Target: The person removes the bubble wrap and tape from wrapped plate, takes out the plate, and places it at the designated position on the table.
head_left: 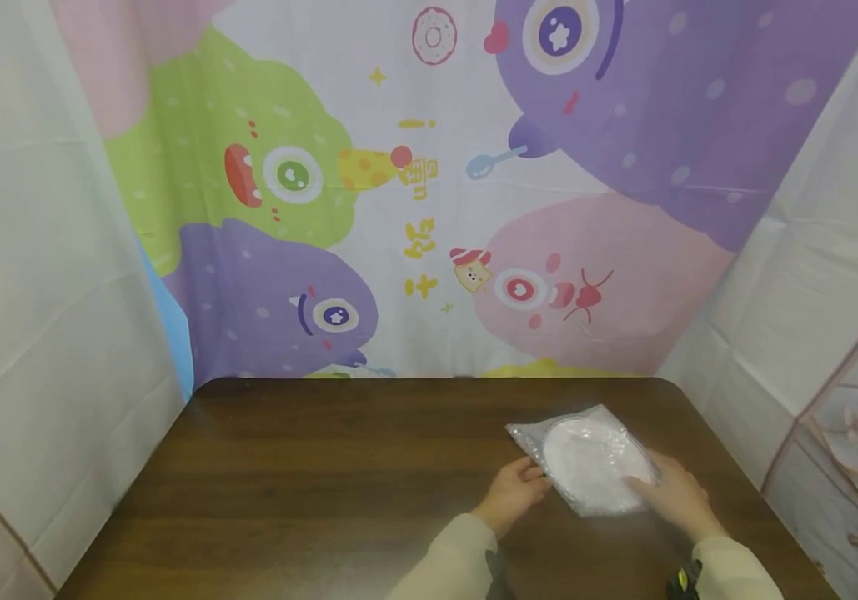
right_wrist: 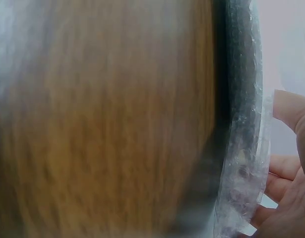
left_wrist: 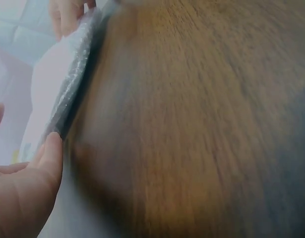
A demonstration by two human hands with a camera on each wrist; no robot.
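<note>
A clear bubbly plastic bag with a round white plate (head_left: 586, 467) inside lies over the right part of the brown table (head_left: 308, 475). My right hand (head_left: 676, 496) grips its right edge, the thumb on top of the plastic. In the right wrist view, the bag's side (right_wrist: 244, 144) stands beside the thumb (right_wrist: 291, 106), with the other fingers lower along it. My left hand (head_left: 513, 496) holds the left edge with bent fingers. In the left wrist view one fingertip (left_wrist: 53, 141) meets the bag's rim. Whether several plates are stacked inside cannot be told.
Behind the table hangs a curtain (head_left: 413, 333) printed with cartoon monsters. Pale cloth walls (head_left: 31, 333) close in the left and right sides. Cream sleeves (head_left: 447, 558) cover both forearms, with dark straps near the wrists.
</note>
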